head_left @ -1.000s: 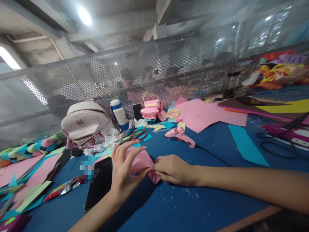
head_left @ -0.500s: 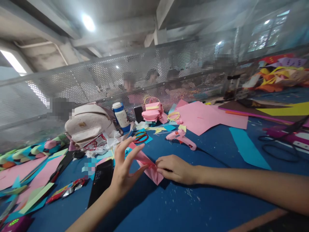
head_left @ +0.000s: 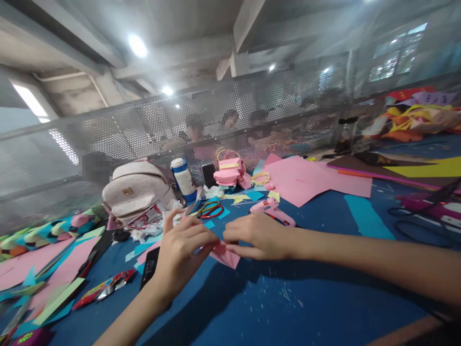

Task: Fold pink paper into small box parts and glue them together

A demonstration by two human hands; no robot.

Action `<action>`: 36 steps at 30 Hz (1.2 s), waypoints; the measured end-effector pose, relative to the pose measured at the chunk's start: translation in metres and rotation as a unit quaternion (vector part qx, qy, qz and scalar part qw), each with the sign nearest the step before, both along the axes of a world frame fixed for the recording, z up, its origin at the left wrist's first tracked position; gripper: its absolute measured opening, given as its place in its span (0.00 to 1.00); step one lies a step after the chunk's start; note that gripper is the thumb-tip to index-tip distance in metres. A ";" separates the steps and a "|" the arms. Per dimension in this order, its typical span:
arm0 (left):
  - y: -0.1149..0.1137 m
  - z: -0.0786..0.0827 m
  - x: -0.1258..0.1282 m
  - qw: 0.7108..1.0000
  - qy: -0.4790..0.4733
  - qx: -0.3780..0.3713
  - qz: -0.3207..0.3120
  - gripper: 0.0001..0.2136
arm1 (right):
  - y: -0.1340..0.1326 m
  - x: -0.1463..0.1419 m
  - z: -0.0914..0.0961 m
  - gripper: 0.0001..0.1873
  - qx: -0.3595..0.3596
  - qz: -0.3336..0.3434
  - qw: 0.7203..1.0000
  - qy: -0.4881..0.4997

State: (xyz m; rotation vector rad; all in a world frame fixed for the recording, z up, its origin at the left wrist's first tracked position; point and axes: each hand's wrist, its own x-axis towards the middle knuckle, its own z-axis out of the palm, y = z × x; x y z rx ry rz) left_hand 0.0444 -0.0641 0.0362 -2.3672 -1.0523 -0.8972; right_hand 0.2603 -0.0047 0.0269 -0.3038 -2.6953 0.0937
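Both my hands meet over a small folded piece of pink paper (head_left: 226, 255) on the blue table (head_left: 273, 302). My left hand (head_left: 182, 250) curls its fingers over the paper's left part and pinches it. My right hand (head_left: 257, 236) pinches the paper's right part from above. Most of the paper is hidden under my fingers; only a pink corner shows below them. A black phone (head_left: 151, 267) lies flat just left of my left hand, partly covered by it.
A pink glue gun (head_left: 272, 211) lies behind my right hand, beside scissors with red handles (head_left: 210, 209). Further back stand a white backpack (head_left: 135, 188), a white-and-blue bottle (head_left: 183, 178), a pink paper basket (head_left: 228, 172) and large pink sheets (head_left: 306, 175). Paper scraps and a snack wrapper (head_left: 104, 288) litter the left. People sit beyond the mesh fence.
My left hand went from open, spread fingers beside the paper to fingers closed over it. The paper was folded down smaller. The view tilted upward slightly.
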 end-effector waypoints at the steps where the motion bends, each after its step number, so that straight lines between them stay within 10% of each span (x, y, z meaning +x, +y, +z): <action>1: 0.002 0.000 -0.001 1.000 -0.017 -0.007 0.007 0.07 | -0.001 0.000 0.003 0.06 -0.005 -0.015 1.000 0.011; 20: 0.002 -0.020 0.005 0.993 -0.112 -0.032 0.029 0.06 | -0.015 0.021 -0.020 0.25 -0.104 -0.102 0.983 0.108; 29: 0.001 -0.025 0.008 0.992 -0.117 0.018 0.035 0.06 | -0.020 0.029 -0.028 0.18 -0.114 -0.102 0.979 0.134; 36: 0.003 -0.032 0.007 0.993 -0.109 0.018 0.030 0.06 | -0.002 0.088 -0.046 0.16 -0.144 -0.318 0.922 0.169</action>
